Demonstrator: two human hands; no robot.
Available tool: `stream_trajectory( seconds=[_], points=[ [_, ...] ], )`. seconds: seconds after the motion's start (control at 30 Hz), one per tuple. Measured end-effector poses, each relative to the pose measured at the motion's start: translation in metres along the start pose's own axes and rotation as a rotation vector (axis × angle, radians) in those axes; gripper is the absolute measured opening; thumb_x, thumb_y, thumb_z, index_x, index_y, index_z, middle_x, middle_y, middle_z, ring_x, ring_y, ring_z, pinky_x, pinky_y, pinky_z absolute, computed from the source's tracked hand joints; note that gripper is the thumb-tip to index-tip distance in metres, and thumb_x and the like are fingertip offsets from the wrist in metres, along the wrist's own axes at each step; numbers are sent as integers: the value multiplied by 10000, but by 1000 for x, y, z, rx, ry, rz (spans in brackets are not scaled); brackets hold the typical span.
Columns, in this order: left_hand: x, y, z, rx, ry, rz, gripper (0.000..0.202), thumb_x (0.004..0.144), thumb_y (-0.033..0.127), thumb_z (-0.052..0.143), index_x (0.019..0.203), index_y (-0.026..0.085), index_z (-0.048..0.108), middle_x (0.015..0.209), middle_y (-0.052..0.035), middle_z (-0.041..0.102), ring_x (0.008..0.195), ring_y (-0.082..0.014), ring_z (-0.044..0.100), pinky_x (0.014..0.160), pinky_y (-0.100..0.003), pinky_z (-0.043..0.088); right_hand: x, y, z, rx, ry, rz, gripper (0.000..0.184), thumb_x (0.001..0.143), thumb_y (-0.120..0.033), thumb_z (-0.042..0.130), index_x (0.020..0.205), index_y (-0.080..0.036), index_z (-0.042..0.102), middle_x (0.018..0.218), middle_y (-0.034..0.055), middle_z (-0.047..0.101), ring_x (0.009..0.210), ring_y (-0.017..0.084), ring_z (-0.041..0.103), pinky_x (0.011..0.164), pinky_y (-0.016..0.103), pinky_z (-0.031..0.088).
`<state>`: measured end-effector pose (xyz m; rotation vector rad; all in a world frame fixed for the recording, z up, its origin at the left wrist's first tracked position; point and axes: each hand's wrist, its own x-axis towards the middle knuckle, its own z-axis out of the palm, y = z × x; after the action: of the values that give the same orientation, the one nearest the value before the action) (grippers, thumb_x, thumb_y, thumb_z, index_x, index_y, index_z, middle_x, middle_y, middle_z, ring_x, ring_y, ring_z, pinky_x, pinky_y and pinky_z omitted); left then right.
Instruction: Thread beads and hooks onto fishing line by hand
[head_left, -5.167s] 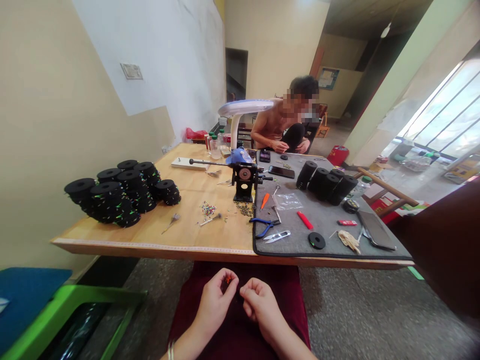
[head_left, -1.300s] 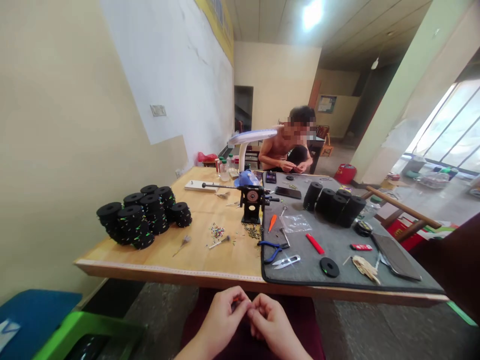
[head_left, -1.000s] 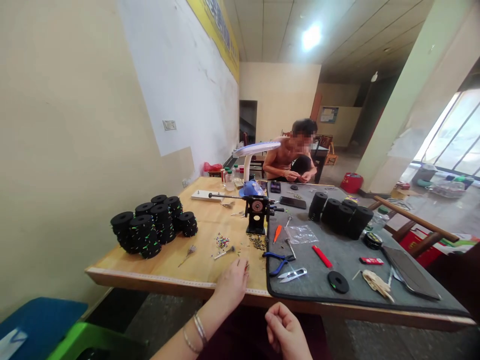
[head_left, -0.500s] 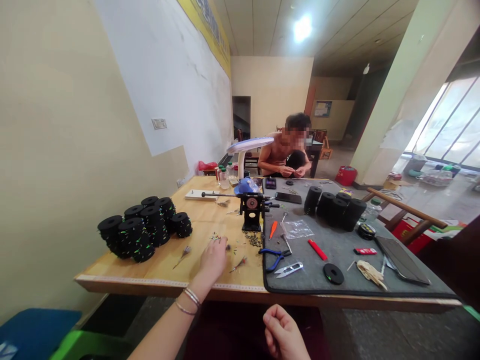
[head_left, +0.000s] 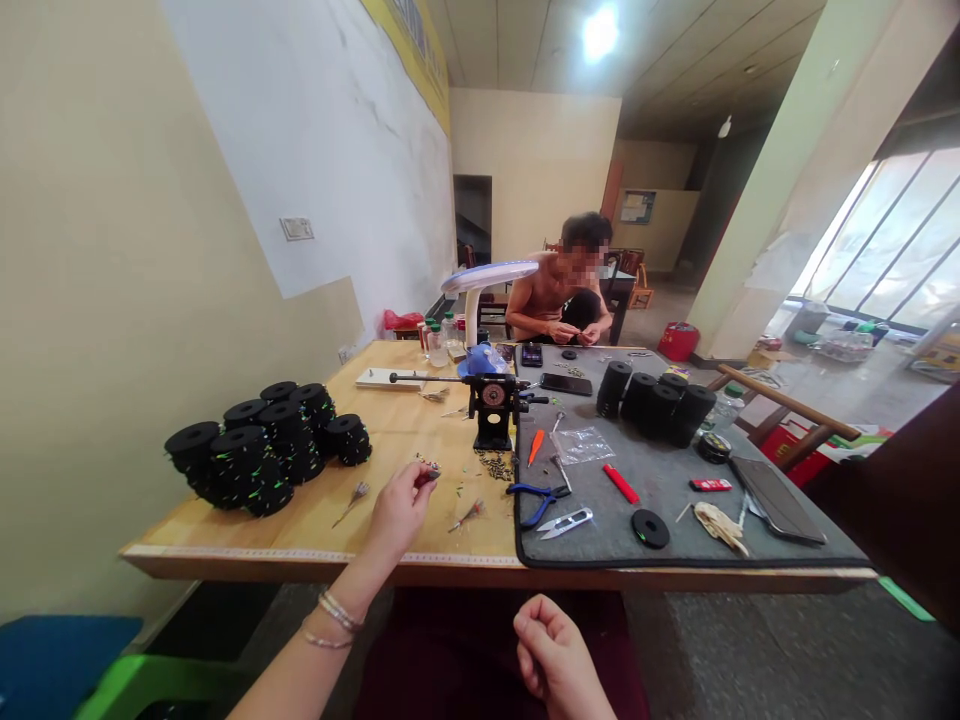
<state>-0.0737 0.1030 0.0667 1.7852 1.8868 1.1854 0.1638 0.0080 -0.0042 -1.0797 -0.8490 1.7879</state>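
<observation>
My left hand (head_left: 399,508) reaches over the wooden part of the table, thumb and fingers pinched on a small dark piece (head_left: 433,475) too small to name. Tiny coloured bits lie around those fingertips. On either side of it are wire bundles, one on the left (head_left: 354,500) and one on the right (head_left: 470,514). Beyond the hand stands a black hand-cranked winder (head_left: 493,410) with a long rod, and small brassy pieces (head_left: 496,466) are scattered at its foot. Above my lap, my right hand (head_left: 559,650) is closed with fingers curled; whatever it holds, if anything, is hidden.
Stacked black foam spools (head_left: 259,455) stand at left, more (head_left: 660,405) on the grey mat (head_left: 600,540). Blue-handled pliers (head_left: 538,503), thread snips (head_left: 566,523), a red lighter (head_left: 621,484) and a foam disc (head_left: 650,528) lie there. Behind the lamp (head_left: 474,310) sits another person (head_left: 559,300).
My left hand has drawn back slightly and lifted from the coloured bits, the small dark piece now showing in its pinch. The right hand stays closed. The view has shifted slightly.
</observation>
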Motion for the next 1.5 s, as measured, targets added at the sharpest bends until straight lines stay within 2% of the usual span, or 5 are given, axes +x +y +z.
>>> stream_trajectory(
  seconds=[0.1, 0.23, 0.43, 1.1, 1.5],
  points=[
    [-38, 10, -2, -196, -133, -59, 181, 809, 331, 535, 858, 167, 595, 687, -16, 643, 617, -155, 603, 558, -245, 471, -6, -3, 5, -32, -8, -14, 496, 598, -592, 729, 679, -197, 440, 363, -95, 464, 310, 17, 253, 345, 152, 110],
    [-102, 28, 12, -781, -500, -440, 245, 703, 356, 710, 769, 152, 593, 621, 3, 617, 585, -120, 556, 509, -199, 398, -11, -5, 11, -116, -20, -14, 454, 641, -568, 706, 692, -187, 465, 371, -82, 498, 305, 22, 285, 341, 154, 148],
    [-148, 34, 36, -1065, -581, -752, 236, 675, 309, 764, 762, 151, 611, 678, 4, 616, 620, -95, 560, 510, -172, 359, -12, -2, 12, -185, -22, 59, 417, 656, -531, 702, 695, -184, 476, 385, -78, 526, 301, 27, 322, 332, 152, 186],
    [-156, 29, 50, -779, -506, -475, 302, 743, 430, 658, 721, 159, 526, 596, 22, 583, 470, -89, 496, 468, -218, 404, -9, 3, 11, -315, -16, 32, 376, 677, -504, 679, 687, -179, 489, 397, -75, 529, 312, 35, 359, 352, 162, 252],
    [-155, 29, 50, -776, -514, -460, 270, 758, 411, 643, 727, 167, 533, 613, 8, 603, 507, -109, 534, 500, -226, 428, -7, 3, 12, -322, -6, 38, 377, 669, -510, 672, 679, -173, 503, 403, -65, 535, 313, 35, 369, 349, 158, 267]
  ],
)
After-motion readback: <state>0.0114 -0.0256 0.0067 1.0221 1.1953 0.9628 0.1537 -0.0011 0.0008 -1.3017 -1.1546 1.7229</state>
